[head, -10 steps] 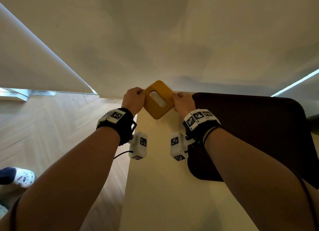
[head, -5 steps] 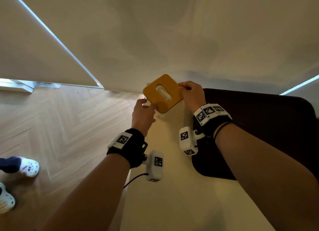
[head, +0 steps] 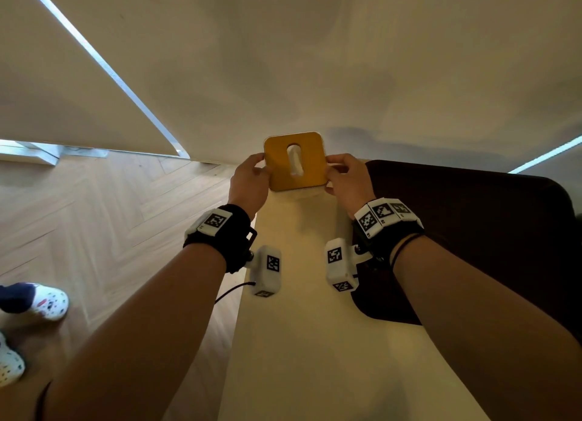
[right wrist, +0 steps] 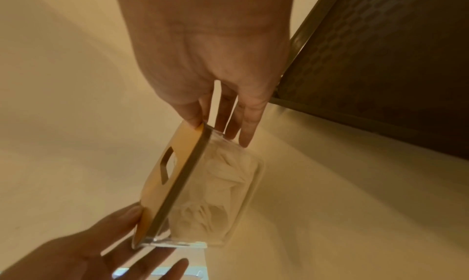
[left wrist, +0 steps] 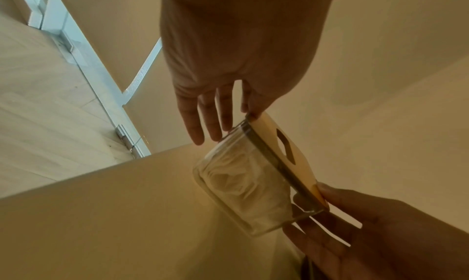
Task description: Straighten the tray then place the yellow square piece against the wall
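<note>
The yellow square piece has a slot in its middle and tops a clear box filled with white tissue. It stands at the far end of the cream counter, square to the wall and right by it. My left hand grips its left side and my right hand grips its right side. In both wrist views a thumb lies on the yellow top's edge and the fingers run down the clear side. The dark brown tray lies flat just right of my right hand.
The counter's left edge drops to a herringbone wood floor. A foot in a white shoe stands at the lower left. The tray's rim passes close by my right hand.
The yellow piece has turned from a diamond angle to square with the wall. My left hand, lower half a second ago, has come back up to grip its left side.
</note>
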`<state>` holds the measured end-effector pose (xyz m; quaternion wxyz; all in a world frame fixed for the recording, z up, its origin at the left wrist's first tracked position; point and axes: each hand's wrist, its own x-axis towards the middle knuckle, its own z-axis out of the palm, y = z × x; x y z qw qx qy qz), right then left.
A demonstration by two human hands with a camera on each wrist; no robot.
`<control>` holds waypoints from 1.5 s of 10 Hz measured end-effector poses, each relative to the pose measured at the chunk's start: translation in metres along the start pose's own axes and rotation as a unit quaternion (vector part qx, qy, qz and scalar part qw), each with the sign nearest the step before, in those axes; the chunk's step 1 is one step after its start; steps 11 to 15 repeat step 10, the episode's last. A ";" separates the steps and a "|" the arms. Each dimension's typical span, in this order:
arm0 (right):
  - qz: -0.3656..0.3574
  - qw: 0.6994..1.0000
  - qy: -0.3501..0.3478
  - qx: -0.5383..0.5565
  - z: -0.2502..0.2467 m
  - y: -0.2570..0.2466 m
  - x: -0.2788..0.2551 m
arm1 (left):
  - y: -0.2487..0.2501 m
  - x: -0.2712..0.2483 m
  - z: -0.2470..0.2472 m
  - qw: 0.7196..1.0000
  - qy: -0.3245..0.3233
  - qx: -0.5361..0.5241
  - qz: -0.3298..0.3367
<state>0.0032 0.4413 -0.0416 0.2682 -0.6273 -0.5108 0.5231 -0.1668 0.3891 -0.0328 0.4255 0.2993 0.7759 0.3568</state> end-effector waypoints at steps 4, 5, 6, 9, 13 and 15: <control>0.023 0.998 0.021 0.061 0.008 0.004 -0.011 | 0.010 0.012 -0.004 0.999 -0.025 0.041 0.023; 0.025 0.997 0.029 0.067 0.010 0.004 -0.012 | 0.010 0.014 -0.005 0.998 -0.027 0.042 0.029; 0.024 0.997 0.029 0.069 0.010 0.005 -0.013 | 0.010 0.015 -0.005 0.998 -0.027 0.041 0.029; 0.008 0.999 0.022 0.048 0.009 0.004 -0.013 | 0.011 0.016 -0.003 0.999 -0.027 0.026 0.032; -0.008 0.999 0.032 0.025 0.005 0.005 -0.016 | 0.009 0.015 -0.012 1.000 0.006 -0.004 0.029; -0.008 0.999 0.032 0.025 0.005 0.005 -0.016 | 0.009 0.015 -0.012 1.000 0.006 -0.004 0.029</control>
